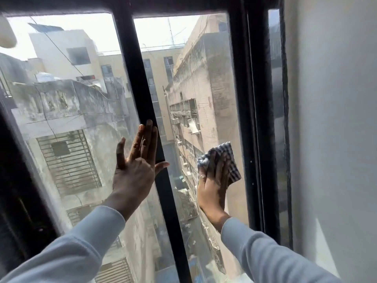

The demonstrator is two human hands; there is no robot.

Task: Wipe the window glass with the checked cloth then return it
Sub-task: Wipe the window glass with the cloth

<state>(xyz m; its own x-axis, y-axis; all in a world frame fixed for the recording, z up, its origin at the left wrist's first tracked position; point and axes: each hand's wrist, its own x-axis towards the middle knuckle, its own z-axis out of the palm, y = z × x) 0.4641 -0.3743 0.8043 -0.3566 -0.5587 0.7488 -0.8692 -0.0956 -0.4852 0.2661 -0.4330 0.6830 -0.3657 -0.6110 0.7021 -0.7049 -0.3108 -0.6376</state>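
Pale blue sleeves nearest. Left hand flat, fingers spread, braced on the black centre bar and left pane. Right hand presses the checked cloth flat against the right window glass, near the right frame. Buildings beyond.

**Count at the window**

2 hands: the left hand at 7 o'clock of centre, the right hand at 5 o'clock. 2 sleeves, both pale blue. 1 cloth, checked, at 4 o'clock. 2 wide panes: the left pane at 9 o'clock, the right pane at 1 o'clock. 1 narrow pane at 3 o'clock. 1 bar between the wide panes. 1 wall at 3 o'clock.
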